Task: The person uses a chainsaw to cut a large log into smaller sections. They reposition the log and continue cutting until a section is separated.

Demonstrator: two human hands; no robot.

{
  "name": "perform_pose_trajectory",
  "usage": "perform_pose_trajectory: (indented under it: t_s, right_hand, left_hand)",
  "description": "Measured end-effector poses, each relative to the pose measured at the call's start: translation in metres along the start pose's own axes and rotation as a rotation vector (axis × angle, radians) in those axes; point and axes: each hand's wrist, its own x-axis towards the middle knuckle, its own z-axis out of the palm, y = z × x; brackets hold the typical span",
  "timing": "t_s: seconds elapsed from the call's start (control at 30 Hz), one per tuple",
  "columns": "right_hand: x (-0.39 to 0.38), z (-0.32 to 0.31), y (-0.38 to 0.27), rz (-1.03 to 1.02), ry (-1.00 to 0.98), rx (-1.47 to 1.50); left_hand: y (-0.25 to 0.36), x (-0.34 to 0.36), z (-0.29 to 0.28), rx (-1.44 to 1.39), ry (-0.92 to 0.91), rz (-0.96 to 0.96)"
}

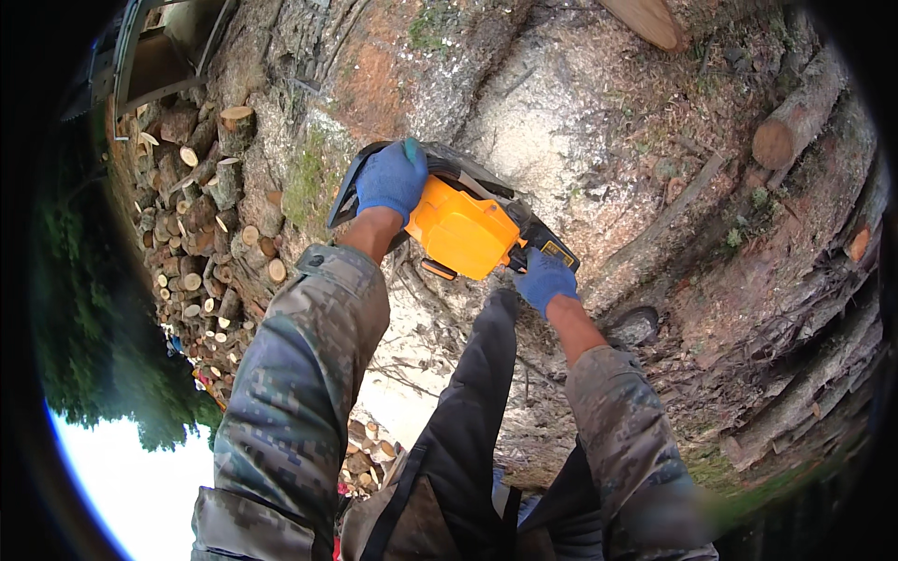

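Observation:
A chainsaw (465,231) with a yellow-orange body and black parts is held across in front of me, over the ground. My left hand (393,178), in a blue glove, is wrapped round its front handle by the dark guard. At the saw's right end my right hand (544,279), also blue-gloved, grips the rear handle; its fingers are partly hidden. I cannot make out the saw's bar and chain. Below the saw, my leg in dark trousers (479,374) stands on ground strewn with pale sawdust (524,140).
A large heap of cut logs (201,224) lies to the left, with a metal-framed vehicle or cart part (164,65) beyond it. Long logs (786,131) lie on the right, and a cut log end (645,21) shows at the top. Branches (669,220) litter the ground.

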Motion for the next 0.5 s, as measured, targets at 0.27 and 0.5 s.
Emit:
perform_pose_trajectory:
  t_s: [0.27,0.5]
  right_hand:
    - [-0.014,-0.003,-0.016,-0.020,-0.007,0.007]
    - [-0.019,-0.005,-0.024,0.009,0.005,-0.033]
  left_hand:
    - [-0.017,0.008,-0.013,-0.016,-0.007,-0.006]
    - [-0.016,0.010,-0.025,-0.063,-0.034,0.004]
